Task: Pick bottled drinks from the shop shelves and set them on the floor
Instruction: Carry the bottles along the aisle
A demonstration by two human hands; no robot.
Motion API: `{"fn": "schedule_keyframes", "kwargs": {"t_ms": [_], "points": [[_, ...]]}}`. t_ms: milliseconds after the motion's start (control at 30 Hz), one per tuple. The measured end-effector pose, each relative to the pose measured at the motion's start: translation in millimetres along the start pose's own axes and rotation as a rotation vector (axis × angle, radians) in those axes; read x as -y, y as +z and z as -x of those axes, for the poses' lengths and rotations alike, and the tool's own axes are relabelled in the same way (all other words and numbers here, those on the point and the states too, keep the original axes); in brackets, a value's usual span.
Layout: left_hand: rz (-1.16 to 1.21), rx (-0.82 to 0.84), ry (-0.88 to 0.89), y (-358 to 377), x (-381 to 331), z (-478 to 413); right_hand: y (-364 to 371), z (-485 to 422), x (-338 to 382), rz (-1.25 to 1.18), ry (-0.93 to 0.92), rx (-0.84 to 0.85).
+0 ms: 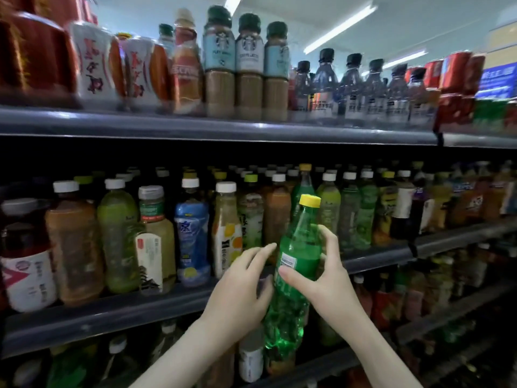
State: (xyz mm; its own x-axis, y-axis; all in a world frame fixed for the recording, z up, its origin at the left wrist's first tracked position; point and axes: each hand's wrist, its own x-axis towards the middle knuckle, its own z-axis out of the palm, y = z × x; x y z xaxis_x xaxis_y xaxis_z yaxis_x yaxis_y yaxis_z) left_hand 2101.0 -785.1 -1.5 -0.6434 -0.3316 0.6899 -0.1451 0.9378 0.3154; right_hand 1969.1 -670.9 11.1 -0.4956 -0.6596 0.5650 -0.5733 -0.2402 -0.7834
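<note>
A green soda bottle (296, 264) with a yellow cap is held out in front of the middle shelf (112, 312), tilted slightly. My right hand (321, 273) grips its labelled middle, thumb across the front and fingers round the back. My left hand (243, 287) lies against the bottle's left side with its fingers straight. A second green bottle with a yellow cap (304, 180) stands further back on the shelf.
The middle shelf is packed with tea and juice bottles (193, 233). On the top shelf (223, 127) stand coffee bottles (249, 68), water bottles (349, 91) and red cans. Lower shelves (321, 362) hold more drinks.
</note>
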Motion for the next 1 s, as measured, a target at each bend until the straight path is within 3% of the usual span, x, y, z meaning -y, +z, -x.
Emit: {"fn": "schedule_keyframes", "kwargs": {"t_ms": [500, 767, 1000], "points": [[0.214, 0.128, 0.000, 252.3, -179.5, -131.6, -308.9, -30.3, -134.9, 0.098, 0.067, -0.083], [0.407, 0.314, -0.055, 353.3, -195.5, -194.4, -386.1, -59.4, -214.2, 0.072, 0.144, -0.161], [0.451, 0.416, -0.096, 418.2, -192.1, -197.0, -404.0, -67.7, -277.6, 0.090, 0.209, -0.098]]}}
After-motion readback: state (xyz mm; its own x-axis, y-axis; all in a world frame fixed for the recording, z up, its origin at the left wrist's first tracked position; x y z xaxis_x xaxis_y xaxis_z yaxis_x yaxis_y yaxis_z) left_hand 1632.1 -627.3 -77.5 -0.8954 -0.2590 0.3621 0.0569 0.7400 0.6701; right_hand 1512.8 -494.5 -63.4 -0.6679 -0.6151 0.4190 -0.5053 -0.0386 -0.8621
